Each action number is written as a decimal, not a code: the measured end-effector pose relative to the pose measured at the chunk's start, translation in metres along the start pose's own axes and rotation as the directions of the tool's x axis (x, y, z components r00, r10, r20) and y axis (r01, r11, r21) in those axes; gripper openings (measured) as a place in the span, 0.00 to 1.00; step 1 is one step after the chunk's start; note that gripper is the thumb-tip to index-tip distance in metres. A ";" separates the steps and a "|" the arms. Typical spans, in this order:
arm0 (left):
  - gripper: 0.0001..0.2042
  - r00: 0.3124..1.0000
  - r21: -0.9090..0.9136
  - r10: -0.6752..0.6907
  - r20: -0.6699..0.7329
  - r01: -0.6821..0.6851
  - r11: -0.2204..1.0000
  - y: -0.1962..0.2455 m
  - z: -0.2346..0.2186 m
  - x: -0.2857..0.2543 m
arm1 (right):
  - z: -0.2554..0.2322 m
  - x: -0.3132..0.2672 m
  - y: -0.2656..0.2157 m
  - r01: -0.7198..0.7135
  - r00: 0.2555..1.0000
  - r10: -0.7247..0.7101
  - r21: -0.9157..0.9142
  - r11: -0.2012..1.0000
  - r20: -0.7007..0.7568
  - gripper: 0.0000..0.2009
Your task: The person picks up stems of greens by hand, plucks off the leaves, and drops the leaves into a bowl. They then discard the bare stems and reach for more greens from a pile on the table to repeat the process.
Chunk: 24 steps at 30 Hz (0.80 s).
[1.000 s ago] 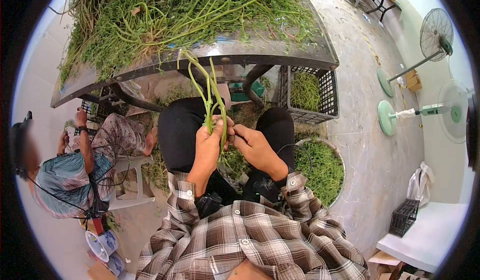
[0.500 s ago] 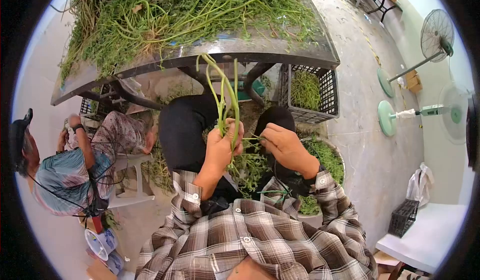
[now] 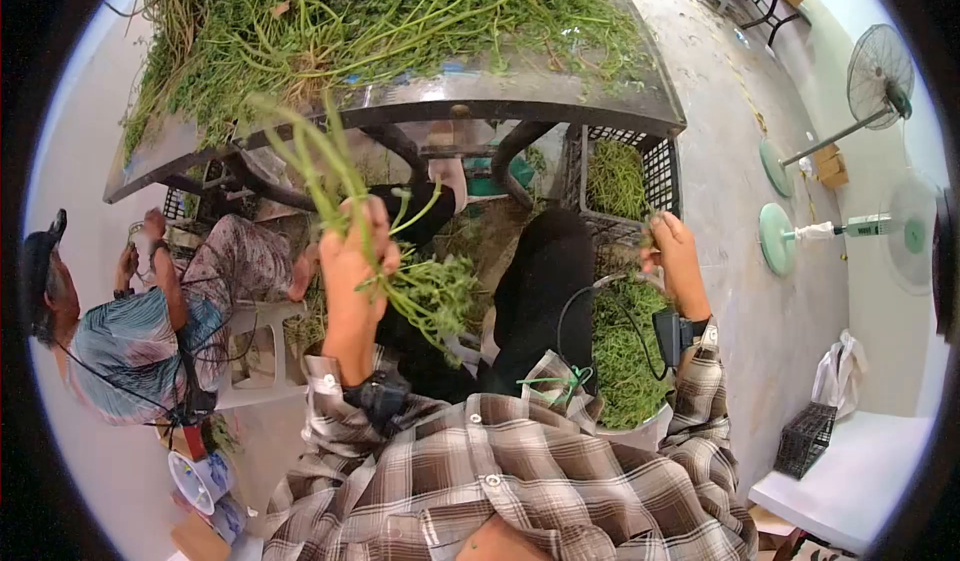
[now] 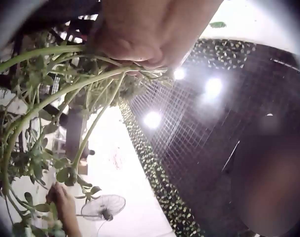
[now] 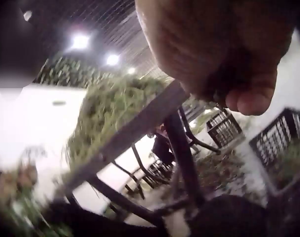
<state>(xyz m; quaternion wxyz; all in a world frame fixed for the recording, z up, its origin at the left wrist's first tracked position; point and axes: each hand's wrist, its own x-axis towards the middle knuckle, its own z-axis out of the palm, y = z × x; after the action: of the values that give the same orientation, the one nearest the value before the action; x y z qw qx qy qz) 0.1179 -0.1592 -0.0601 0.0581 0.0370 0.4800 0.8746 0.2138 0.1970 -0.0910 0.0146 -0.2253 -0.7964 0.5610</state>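
The left hand (image 3: 352, 271) grips a small bunch of green stems (image 3: 325, 166), thick stems rising above the fist and leafy ends hanging to its right. In the left wrist view the fingers (image 4: 135, 54) curl round those stems (image 4: 66, 89). Apart from it, the right hand (image 3: 677, 259) is raised over the round tub of greens (image 3: 630, 361), thumb and fingers pinched together on a small bit of green. The right wrist view shows the right hand (image 5: 219, 54) with curled fingers; what they hold is too dark to tell there.
A table (image 3: 420, 111) heaped with greens (image 3: 400, 21) stands in front. Below its right end is a black crate (image 3: 660, 176) of stems. At the left another person (image 3: 140, 351) sits on a white stool (image 3: 262, 361). Two fans (image 3: 880, 71) stand at the right.
The hands have moved apart: the left one went left with the bunch, the right one went right and up, away from the stems. The knees have shifted too.
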 end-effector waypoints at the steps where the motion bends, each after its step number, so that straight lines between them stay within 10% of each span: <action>1: 0.09 0.996 0.163 -0.065 -0.066 0.075 0.984 -0.001 0.011 -0.003 | 0.010 -0.004 -0.006 -0.044 0.998 0.032 0.281 0.959 0.046 0.09; 8: 0.12 0.964 0.467 -0.260 0.052 0.207 0.860 -0.042 0.040 -0.025 | 0.085 -0.019 -0.048 -0.162 0.913 -0.164 0.702 0.694 0.373 0.10; 13: 0.09 0.958 0.600 -0.264 0.111 0.147 0.787 -0.047 0.036 -0.031 | 0.120 -0.025 -0.072 -0.160 0.886 -0.210 0.697 0.699 0.414 0.14; 15: 0.09 0.955 0.668 -0.113 0.276 -0.106 0.736 -0.055 0.032 -0.033 | 0.125 -0.022 -0.082 -0.039 0.863 -0.242 0.537 0.843 0.444 0.16; 20: 0.10 0.922 0.786 -0.322 0.215 0.032 0.618 -0.043 0.040 -0.037 | 0.139 -0.019 -0.092 0.056 0.886 -0.278 0.510 0.858 0.371 0.11; 24: 0.12 0.926 0.702 -0.189 0.328 -0.105 0.704 -0.050 0.032 -0.035 | 0.140 -0.017 -0.077 -0.070 0.909 -0.183 0.569 0.819 0.375 0.10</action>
<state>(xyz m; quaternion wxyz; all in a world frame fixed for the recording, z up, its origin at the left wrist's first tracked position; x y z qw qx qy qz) 0.1593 -0.1103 -0.0852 0.1504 0.2120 0.7591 0.5969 0.1636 0.0456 -0.0698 -0.0706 -0.0624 -0.5829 0.8071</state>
